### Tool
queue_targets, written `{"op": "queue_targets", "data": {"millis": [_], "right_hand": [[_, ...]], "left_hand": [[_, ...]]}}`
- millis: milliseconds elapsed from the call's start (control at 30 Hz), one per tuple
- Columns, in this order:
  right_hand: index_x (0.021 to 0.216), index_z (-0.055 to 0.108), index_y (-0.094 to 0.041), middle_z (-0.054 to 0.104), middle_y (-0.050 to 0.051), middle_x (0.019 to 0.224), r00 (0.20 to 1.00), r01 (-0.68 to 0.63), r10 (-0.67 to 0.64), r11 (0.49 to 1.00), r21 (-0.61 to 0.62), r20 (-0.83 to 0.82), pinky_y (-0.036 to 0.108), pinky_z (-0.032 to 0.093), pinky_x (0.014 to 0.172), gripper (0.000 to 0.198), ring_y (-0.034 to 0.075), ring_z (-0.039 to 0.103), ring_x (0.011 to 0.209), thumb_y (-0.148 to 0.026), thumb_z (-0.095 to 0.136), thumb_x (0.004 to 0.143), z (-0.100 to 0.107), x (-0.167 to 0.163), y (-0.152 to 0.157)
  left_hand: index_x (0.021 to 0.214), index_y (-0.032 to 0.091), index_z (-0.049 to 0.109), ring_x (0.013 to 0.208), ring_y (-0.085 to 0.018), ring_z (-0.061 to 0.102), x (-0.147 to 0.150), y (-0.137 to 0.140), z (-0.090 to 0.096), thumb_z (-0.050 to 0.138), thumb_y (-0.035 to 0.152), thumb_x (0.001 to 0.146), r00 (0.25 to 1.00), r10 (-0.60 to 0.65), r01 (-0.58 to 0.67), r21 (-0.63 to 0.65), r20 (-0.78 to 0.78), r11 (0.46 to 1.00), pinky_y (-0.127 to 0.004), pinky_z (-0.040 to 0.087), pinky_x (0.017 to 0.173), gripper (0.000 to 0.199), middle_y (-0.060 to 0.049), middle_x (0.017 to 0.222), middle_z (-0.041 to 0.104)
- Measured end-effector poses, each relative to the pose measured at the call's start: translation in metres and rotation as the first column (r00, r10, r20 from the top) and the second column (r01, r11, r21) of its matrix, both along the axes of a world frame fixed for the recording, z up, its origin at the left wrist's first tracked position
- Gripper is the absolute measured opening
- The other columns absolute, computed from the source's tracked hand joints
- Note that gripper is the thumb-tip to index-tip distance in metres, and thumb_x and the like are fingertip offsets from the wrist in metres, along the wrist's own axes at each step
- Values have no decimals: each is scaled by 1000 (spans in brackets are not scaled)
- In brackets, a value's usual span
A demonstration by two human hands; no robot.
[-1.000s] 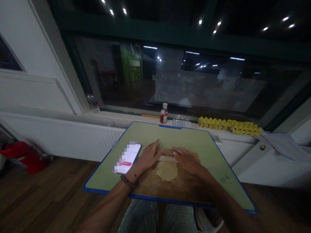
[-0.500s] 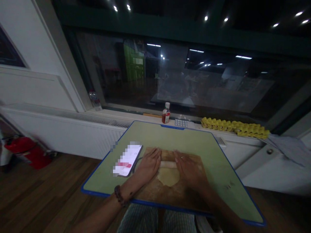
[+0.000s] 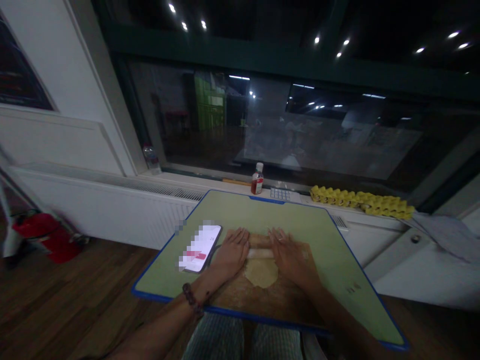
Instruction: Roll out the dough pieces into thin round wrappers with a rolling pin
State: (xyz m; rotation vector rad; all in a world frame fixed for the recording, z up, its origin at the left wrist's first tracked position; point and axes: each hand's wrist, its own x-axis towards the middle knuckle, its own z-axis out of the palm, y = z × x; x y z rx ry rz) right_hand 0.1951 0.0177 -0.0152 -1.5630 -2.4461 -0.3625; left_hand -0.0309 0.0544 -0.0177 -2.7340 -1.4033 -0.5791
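Note:
A pale rolling pin [image 3: 259, 254] lies crosswise over the far part of a thin, flattened round of dough [image 3: 261, 273]. My left hand [image 3: 233, 250] rests on the pin's left part, fingers stretched out flat and pointing away from me. On its right part lies my right hand [image 3: 288, 254], fingers also extended, a ring on one of them. The ends of the pin are hidden beneath my hands. Under the dough is a brown wooden board [image 3: 258, 299], its surface dusted in places.
The board sits on a green folding table [image 3: 337, 270] with a blue rim. A lit phone [image 3: 200, 248] lies left of my left hand. On the windowsill stand a bottle of red liquid [image 3: 257, 180], a clear bottle [image 3: 152, 159] and yellow egg cartons [image 3: 360, 201].
My hands and the rolling pin have shifted slightly away from me over the dough, the right fingers reaching farther forward. The view has tilted a little.

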Motion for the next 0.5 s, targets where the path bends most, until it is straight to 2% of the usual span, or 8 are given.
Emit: {"op": "queue_targets", "data": {"millis": [100, 200, 367, 500], "right_hand": [[143, 46, -8, 43, 14, 151, 999, -11, 11, 1000, 14, -48, 46, 36, 115, 49, 24, 38, 141, -16, 26, 99, -2, 1, -21], [145, 44, -11, 39, 11, 154, 994, -13, 14, 1000, 5, -112, 42, 38, 115, 49, 22, 38, 141, -21, 28, 100, 3, -1, -38], [146, 44, -23, 47, 3, 150, 972, 4, -13, 999, -42, -234, 43, 39, 114, 47, 20, 43, 138, -32, 29, 103, 9, 5, -57], [141, 51, -23, 54, 4, 144, 955, 92, -76, 995, 41, -285, 50, 35, 115, 45, 23, 45, 137, -32, 29, 103, -2, 23, -63]], "left_hand": [[141, 9, 48, 139, -23, 42, -6, -19, -7, 28, 24, 101, 999, -47, 46, 83, 7, 995, -42, 34, 115, 47, -15, 147, 49], [143, 8, 45, 140, -25, 41, -8, -36, -8, 30, 27, 103, 999, -33, 31, 130, 14, 991, -46, 34, 115, 48, -17, 149, 46], [147, 14, 41, 140, -27, 41, -11, -70, 3, 39, 41, 102, 998, -45, 40, 107, 51, 994, -50, 34, 115, 52, -13, 150, 46], [149, 20, 37, 140, -24, 41, -18, -94, 6, 44, 40, 101, 993, -92, 84, 108, 71, 991, -49, 34, 116, 52, -9, 152, 45]]}}
